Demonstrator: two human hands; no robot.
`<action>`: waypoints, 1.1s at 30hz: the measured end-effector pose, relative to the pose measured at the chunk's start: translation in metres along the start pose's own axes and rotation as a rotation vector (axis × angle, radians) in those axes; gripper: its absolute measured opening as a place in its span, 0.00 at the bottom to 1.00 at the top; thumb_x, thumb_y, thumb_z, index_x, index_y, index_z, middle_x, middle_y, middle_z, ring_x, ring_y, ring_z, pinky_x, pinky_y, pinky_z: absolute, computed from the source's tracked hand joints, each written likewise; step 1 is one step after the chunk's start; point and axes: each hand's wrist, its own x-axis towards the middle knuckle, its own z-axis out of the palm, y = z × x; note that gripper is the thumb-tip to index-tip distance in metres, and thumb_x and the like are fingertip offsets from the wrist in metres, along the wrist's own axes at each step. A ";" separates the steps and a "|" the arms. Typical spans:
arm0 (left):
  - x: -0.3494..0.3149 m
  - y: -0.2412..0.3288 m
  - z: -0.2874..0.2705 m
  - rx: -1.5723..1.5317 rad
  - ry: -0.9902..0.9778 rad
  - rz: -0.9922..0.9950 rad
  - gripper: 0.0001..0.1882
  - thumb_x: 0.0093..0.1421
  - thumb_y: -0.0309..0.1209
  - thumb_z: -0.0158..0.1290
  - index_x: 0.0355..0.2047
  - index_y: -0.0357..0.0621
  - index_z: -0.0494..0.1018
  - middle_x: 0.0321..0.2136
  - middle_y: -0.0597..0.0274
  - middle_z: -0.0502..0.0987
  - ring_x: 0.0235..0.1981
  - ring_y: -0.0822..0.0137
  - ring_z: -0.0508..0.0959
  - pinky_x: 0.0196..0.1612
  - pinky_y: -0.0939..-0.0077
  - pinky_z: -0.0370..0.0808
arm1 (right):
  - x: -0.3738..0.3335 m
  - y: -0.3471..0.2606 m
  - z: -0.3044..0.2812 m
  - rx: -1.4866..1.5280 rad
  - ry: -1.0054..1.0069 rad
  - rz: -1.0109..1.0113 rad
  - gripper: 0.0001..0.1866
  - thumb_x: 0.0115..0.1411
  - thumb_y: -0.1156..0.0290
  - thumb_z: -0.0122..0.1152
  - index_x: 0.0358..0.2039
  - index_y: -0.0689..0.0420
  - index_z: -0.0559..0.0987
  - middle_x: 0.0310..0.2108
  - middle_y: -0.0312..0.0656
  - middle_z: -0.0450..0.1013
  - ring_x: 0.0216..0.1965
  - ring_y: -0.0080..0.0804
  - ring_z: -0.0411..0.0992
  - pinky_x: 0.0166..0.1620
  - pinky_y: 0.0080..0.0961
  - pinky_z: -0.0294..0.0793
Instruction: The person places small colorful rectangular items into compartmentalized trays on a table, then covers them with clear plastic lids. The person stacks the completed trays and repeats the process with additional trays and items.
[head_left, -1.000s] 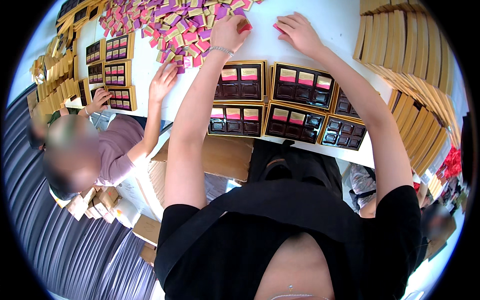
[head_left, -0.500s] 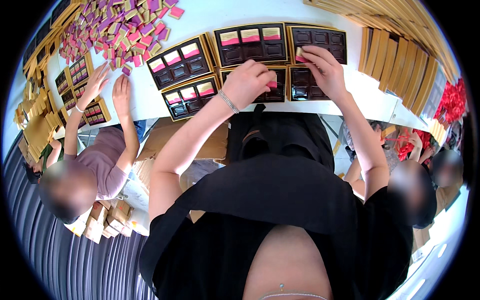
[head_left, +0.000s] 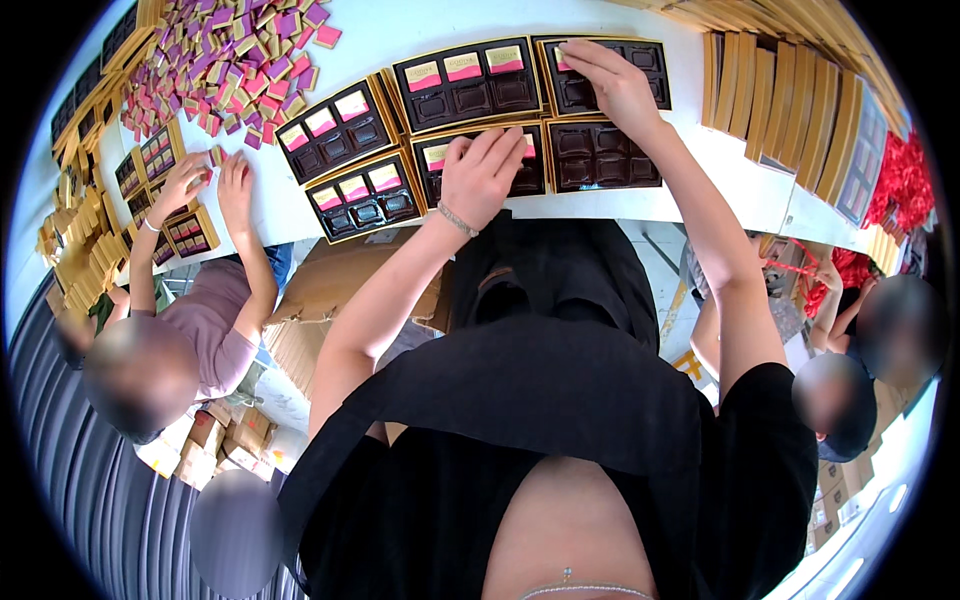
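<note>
My left hand [head_left: 476,180] rests over the near middle tray box [head_left: 458,190], fingers stretched and thumb apart. Its fingertips touch a gold-and-pink wrapped square [head_left: 529,147] in the far right compartment. My right hand [head_left: 622,95] reaches over the far right tray box [head_left: 635,88]. Its outstretched fingertips lie on another gold-and-pink square [head_left: 562,61] in that box's far left compartment; my thumb is hidden. The far middle box [head_left: 455,108] has three such squares in its far row and dark hollows in its near row. The near right box [head_left: 604,158] shows only dark hollows.
Two part-filled boxes [head_left: 337,130] stand left of the middle ones. A heap of pink, purple and gold squares [head_left: 225,70] lies at far left. A co-worker's hands [head_left: 235,190] work near it. Gold-edged boxes [head_left: 770,100] stand in a row at right, beside red ribbon [head_left: 900,190].
The square from my right hand now sits in the far right box. My left fingers have loosened around their square. The view has shifted slightly, and the co-worker's left hand now holds a small square.
</note>
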 end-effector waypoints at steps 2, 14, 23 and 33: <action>-0.003 0.011 -0.003 0.045 -0.065 -0.020 0.25 0.54 0.38 0.58 0.52 0.46 0.74 0.56 0.64 0.72 0.59 0.64 0.70 0.60 0.55 0.62 | -0.003 0.004 0.000 0.013 -0.040 -0.031 0.21 0.49 0.87 0.56 0.45 0.59 0.81 0.52 0.41 0.74 0.56 0.38 0.71 0.58 0.29 0.73; -0.023 0.011 -0.002 0.022 -0.302 -0.039 0.46 0.50 0.58 0.57 0.64 0.46 0.61 0.68 0.64 0.56 0.70 0.66 0.52 0.60 0.21 0.48 | 0.019 -0.012 -0.014 0.115 -0.042 -0.008 0.16 0.55 0.84 0.58 0.45 0.60 0.80 0.50 0.44 0.76 0.55 0.43 0.72 0.60 0.35 0.71; 0.061 -0.248 -0.069 0.187 -0.087 -0.934 0.27 0.56 0.42 0.62 0.48 0.37 0.71 0.44 0.46 0.76 0.45 0.50 0.78 0.48 0.58 0.76 | 0.238 -0.060 0.154 0.190 -0.212 -0.244 0.10 0.57 0.76 0.60 0.40 0.57 0.80 0.36 0.44 0.76 0.39 0.47 0.75 0.43 0.39 0.74; 0.067 -0.271 -0.017 0.087 -0.001 -0.888 0.20 0.55 0.36 0.60 0.43 0.36 0.73 0.32 0.44 0.81 0.32 0.47 0.82 0.38 0.59 0.80 | 0.266 -0.030 0.215 -0.138 0.052 -0.369 0.27 0.55 0.69 0.64 0.57 0.53 0.73 0.58 0.36 0.70 0.55 0.39 0.69 0.57 0.35 0.70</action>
